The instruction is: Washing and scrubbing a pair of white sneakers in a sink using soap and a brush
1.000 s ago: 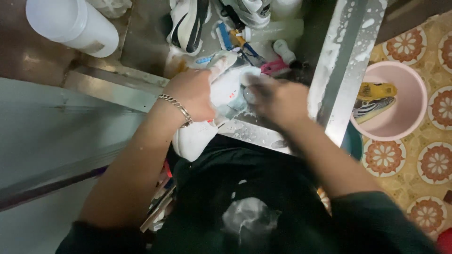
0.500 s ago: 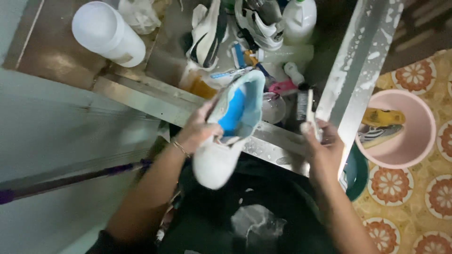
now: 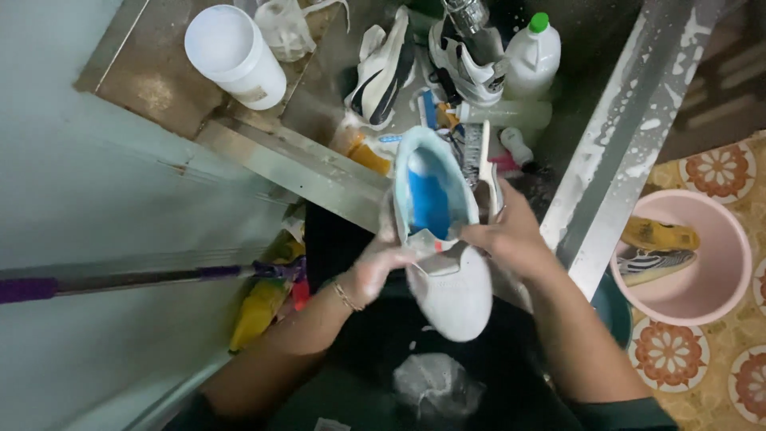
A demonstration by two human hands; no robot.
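Observation:
A wet white sneaker (image 3: 447, 271) with a blue insole is held upright over a dark sink basin, opening toward me. My left hand (image 3: 375, 267), soapy, grips its left side near the sole. My right hand (image 3: 503, 231) touches the shoe's right edge while holding a scrubbing brush (image 3: 485, 172) upright beside the shoe.
Behind the shoe lie two more sneakers (image 3: 383, 68) (image 3: 467, 60), a white bottle with a green cap (image 3: 531, 48) and small bottles. A white cylinder container (image 3: 235, 56) stands at the back left. A pink basin (image 3: 722, 271) with shoes sits on the patterned floor at right. A purple-handled pole (image 3: 120, 279) crosses the left.
The shoe has been lifted and turned, so its blue insole faces me. My right hand, rubbing the shoe a second ago, now holds the brush beside it.

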